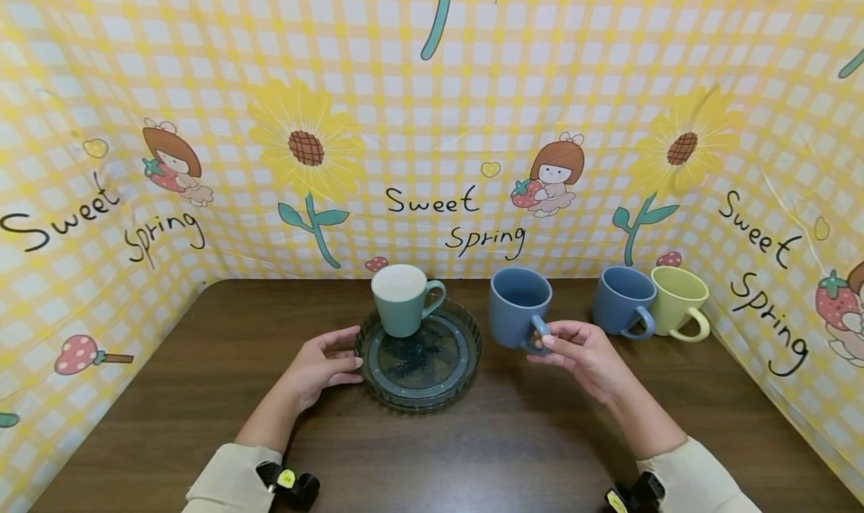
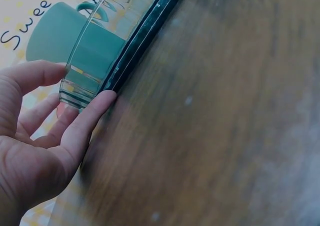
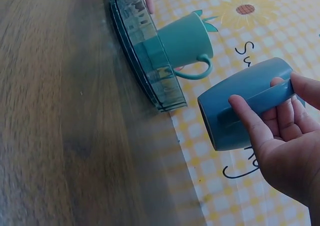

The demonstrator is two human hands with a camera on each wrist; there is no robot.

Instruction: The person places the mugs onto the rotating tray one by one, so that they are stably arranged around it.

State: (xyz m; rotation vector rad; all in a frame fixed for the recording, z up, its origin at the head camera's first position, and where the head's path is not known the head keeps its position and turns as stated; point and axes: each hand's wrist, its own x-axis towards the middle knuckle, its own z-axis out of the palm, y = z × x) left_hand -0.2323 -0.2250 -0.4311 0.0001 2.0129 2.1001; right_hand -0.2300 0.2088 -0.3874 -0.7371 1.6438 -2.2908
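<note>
A round, dark transparent tray [image 1: 421,404] with a ridged rim lies on the table. My left hand [image 1: 317,367] holds it by its left side, one finger at the upper rim and another at the base in the left wrist view. Toward the tray's far left part stands a mint-green mug [image 1: 400,307], pale inside, its handle to the right. With my right hand [image 1: 580,355] I pinch the handle of a blue mug [image 1: 516,318], just right of the tray. In the right wrist view the blue mug's [image 3: 230,111] base shows apart from the tabletop.
Farther right, a second blue mug [image 1: 621,295] and a yellow-green mug [image 1: 675,299] stand side by side, handles toward the front right. A yellow checked cloth [image 1: 432,123] hangs behind and along both sides of the brown table [image 1: 439,468].
</note>
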